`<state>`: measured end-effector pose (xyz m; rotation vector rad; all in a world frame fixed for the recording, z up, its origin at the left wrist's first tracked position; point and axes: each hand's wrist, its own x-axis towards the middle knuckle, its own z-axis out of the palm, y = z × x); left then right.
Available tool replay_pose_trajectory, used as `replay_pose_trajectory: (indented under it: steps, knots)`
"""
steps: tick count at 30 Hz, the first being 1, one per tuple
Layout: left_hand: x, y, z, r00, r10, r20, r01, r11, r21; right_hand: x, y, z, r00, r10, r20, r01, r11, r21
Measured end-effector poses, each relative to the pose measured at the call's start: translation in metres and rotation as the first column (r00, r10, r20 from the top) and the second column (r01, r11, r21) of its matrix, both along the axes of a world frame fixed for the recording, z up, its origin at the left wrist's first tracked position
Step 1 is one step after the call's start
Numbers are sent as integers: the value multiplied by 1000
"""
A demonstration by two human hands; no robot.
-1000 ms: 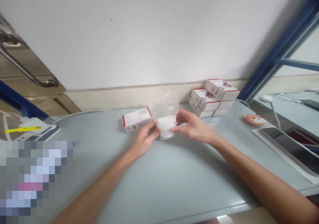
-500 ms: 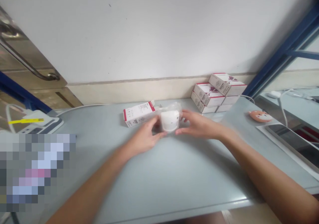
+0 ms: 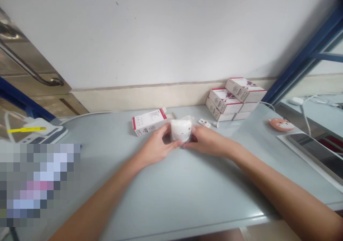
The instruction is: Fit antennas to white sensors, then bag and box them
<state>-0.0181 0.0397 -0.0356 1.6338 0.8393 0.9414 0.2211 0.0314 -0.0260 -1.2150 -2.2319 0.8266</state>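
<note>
Between my hands is a white rounded device (image 3: 181, 130) in clear plastic wrapping, with a small dark dot on its side. My left hand (image 3: 158, 146) curls around its left side, thumb along the lower front. From the right, my right hand (image 3: 207, 139) grips it with thumb low and fingers behind, partly hidden. An opened white and red box (image 3: 150, 121) lies just behind my left hand, its flap end toward the device. Past my right hand lie a small white flat part (image 3: 204, 122) and a tiny white piece (image 3: 215, 124).
Several white and red boxes (image 3: 233, 101) are stacked by the wall at the back right. An orange animal-faced object (image 3: 281, 124) and a dark phone-like slab (image 3: 316, 151) lie on the right. At left sits a white power strip (image 3: 45, 133) with a cable.
My right hand has moved slightly left and closed in on the wrapped device. The small white parts behind it have come into view. My left hand has barely moved.
</note>
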Motion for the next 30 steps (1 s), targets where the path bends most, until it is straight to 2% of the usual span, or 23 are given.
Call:
replay_pose_trajectory:
  steps: [3,6,10,13,16,18,22,25,27,30]
  knots:
    - [2,-4,2,997,55,-49,-53,998,31,-9,-3,-3,1000,10,28,-11,999,52]
    - [7,-8,7,989,137,-47,-138,990,-21,-13,-7,-2,999,43,-25,-41,996,73]
    - [9,-7,18,944,249,217,-187,944,-272,-10,-7,4,987,1,-160,-13,997,-75]
    - [2,-1,27,837,345,425,-152,892,-425,-4,-4,10,968,-63,-241,30,990,-137]
    - [-4,5,31,744,385,546,-72,859,-507,-4,-3,14,943,-119,-310,61,980,-191]
    - [-4,5,31,724,394,567,-17,831,-556,-9,-5,15,919,-136,-371,60,976,-210]
    - [4,-2,28,759,364,540,51,794,-606,-24,-11,13,906,-146,-397,88,983,-160]
    - [7,-5,28,750,376,544,29,803,-595,-25,-10,12,926,-155,-344,106,982,-156]
    - [7,-5,28,729,402,555,7,805,-593,-21,-7,12,928,-203,-314,154,973,-174]
    - [7,-5,30,722,419,550,-28,813,-581,-14,-3,13,885,-303,-355,250,950,-186]
